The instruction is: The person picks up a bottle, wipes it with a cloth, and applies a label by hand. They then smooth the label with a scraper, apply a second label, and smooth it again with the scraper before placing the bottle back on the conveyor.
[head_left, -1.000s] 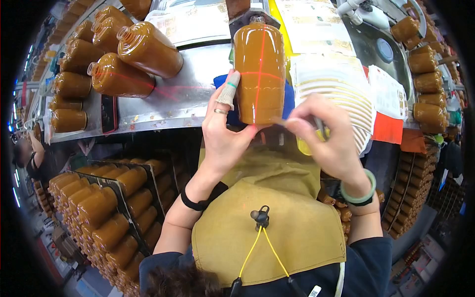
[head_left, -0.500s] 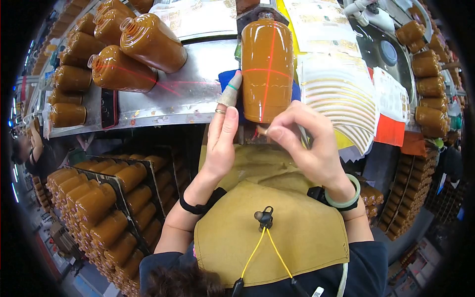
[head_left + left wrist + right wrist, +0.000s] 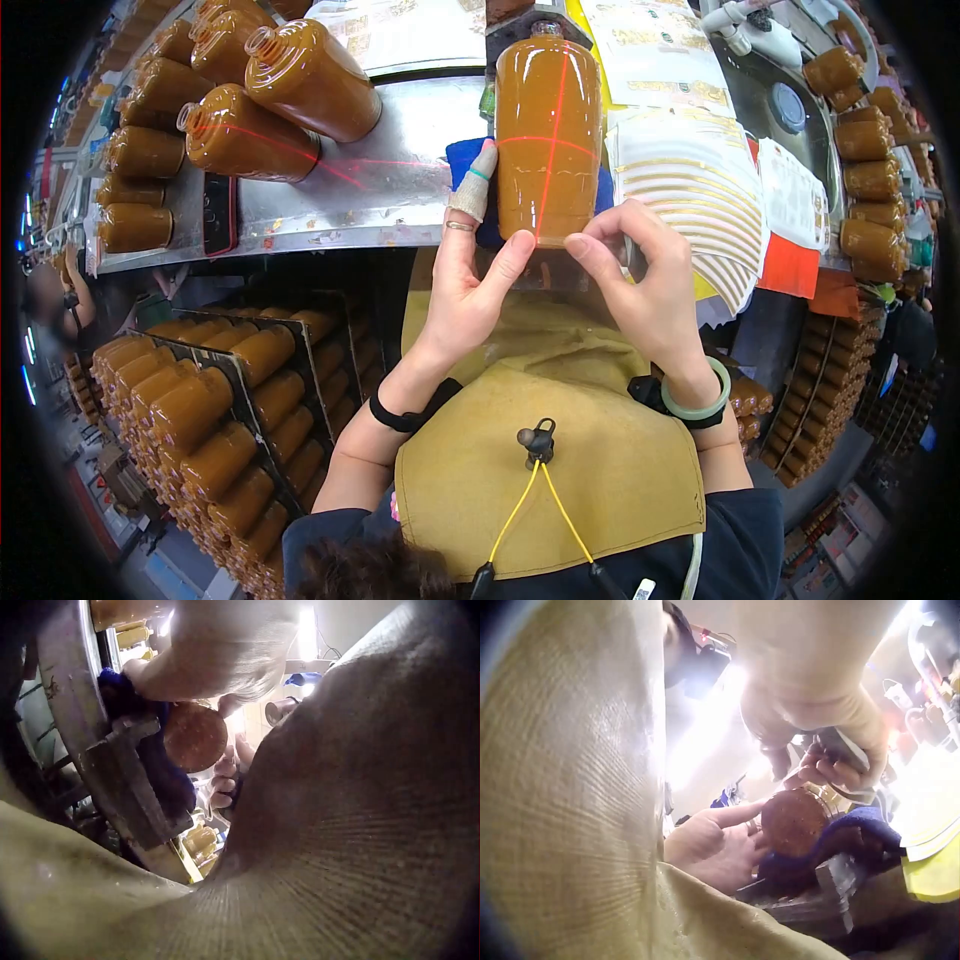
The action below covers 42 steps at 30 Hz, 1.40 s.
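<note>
An amber glass bottle [image 3: 548,120] lies on a blue cloth [image 3: 465,158], its neck pointing away and red laser lines crossing it. Along its left side rest the straight fingers of the left hand [image 3: 468,290], one in a fabric finger cover; the thumb is at the near base edge. The right hand [image 3: 648,285] has thumb and forefinger close together at the base's right corner; whether they pinch a thin piece cannot be told. In the right wrist view, its other fingers curl round a grey tool [image 3: 845,752] near the round bottle base [image 3: 793,823].
Several amber bottles [image 3: 310,80] stand on the metal table [image 3: 400,130] at left, beside a dark phone-like object [image 3: 220,215]. Fanned printed sheets [image 3: 680,190] lie at right, with a sink [image 3: 760,90] beyond. Stacked bottles [image 3: 190,400] fill racks below left.
The right hand has moved away from the base, then back to its right corner. The left fingers straightened along the bottle, and the left thumb lifted, then came back to the base edge.
</note>
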Available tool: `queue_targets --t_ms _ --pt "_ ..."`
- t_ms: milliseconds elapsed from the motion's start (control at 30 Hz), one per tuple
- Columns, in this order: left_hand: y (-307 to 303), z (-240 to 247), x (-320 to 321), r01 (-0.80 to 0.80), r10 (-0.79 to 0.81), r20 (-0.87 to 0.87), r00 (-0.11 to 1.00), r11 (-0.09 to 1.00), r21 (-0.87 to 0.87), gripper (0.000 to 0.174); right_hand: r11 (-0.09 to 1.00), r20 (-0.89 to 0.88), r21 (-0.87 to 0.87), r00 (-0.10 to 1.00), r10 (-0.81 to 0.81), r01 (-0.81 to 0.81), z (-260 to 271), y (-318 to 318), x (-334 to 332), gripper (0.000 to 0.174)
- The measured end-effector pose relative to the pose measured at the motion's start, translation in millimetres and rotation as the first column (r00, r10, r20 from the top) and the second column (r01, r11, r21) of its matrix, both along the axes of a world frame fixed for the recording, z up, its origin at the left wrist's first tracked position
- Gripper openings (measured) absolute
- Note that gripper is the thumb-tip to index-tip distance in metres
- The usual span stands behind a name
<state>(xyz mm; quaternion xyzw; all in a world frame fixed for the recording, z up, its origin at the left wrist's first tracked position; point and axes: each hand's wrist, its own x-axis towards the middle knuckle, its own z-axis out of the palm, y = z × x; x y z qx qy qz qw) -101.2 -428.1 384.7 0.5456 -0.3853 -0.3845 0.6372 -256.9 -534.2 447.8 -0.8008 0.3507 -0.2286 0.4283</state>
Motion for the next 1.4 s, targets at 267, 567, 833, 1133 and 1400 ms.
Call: queue_targets --t_ms 267,567,833,1133,1400 --pt "-2.6 -2.4 -1.3 0.012 -0.017 -0.088 0.996 0.998 -0.054 0.072 0.998 0.001 0.054 0.999 -0.034 0.034 -5.8 -1.1 -3.4 0.014" --pt "-2.4 -0.4 -1.8 0.044 -0.048 -0.092 0.995 0.998 -0.049 0.072 0.997 -0.003 0.072 0.999 -0.034 0.034 -5.3 -0.8 -4.1 0.013" --pt "-3.5 -2.9 -2.6 0.012 -0.012 -0.012 1.0 0.999 -0.051 0.073 0.998 0.013 0.048 0.999 -0.039 0.038 -7.3 -0.1 -2.5 0.014" --pt "2.4 -11.4 0.6 -0.09 0.093 0.026 0.995 0.991 -0.102 0.075 0.999 0.0 -0.051 1.0 -0.016 0.016 -6.6 -1.0 0.8 0.016" --pt "-0.2 -15.7 -1.1 -0.134 0.455 0.701 0.549 0.876 -0.464 0.026 1.0 -0.022 -0.013 1.0 -0.009 0.008 -4.2 -2.4 0.0 0.016"
